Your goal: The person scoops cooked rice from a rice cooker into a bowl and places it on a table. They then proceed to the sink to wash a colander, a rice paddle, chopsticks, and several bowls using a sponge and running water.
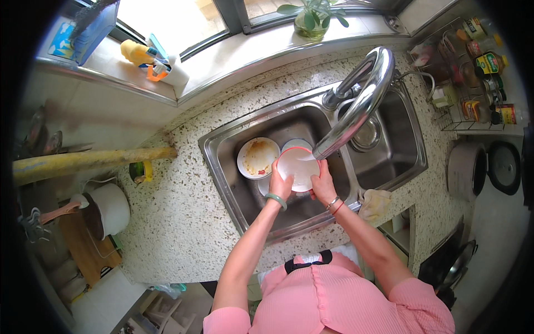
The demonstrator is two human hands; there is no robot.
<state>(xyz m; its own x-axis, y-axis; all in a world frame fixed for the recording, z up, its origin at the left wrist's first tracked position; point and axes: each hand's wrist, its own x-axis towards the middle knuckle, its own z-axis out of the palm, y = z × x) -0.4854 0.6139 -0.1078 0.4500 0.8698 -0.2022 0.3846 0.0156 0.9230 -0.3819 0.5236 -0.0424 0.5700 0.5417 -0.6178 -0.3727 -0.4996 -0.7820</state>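
Between my two hands I hold a white bowl (297, 166) with a red rim, over the left basin of the steel sink (225, 209). My left hand (280, 185) grips its left side, thumb over the rim. On the opposite side my right hand (323, 183) is closed on the rim in the same way. The end of the chrome faucet (356, 114) hangs right at the bowl's upper right edge. A white plate (248, 157) with brown food residue lies in the basin to the left. Other white dishes are partly hidden beneath the bowl.
The right basin holds a round metal strainer (367, 136). A beige cloth (375, 204) lies on the sink's front edge. A yellow pipe (94, 163) crosses at the left above a white pot (109, 209). A wire rack of jars (473, 72) stands far right, a glass plant vase (311, 26) on the sill.
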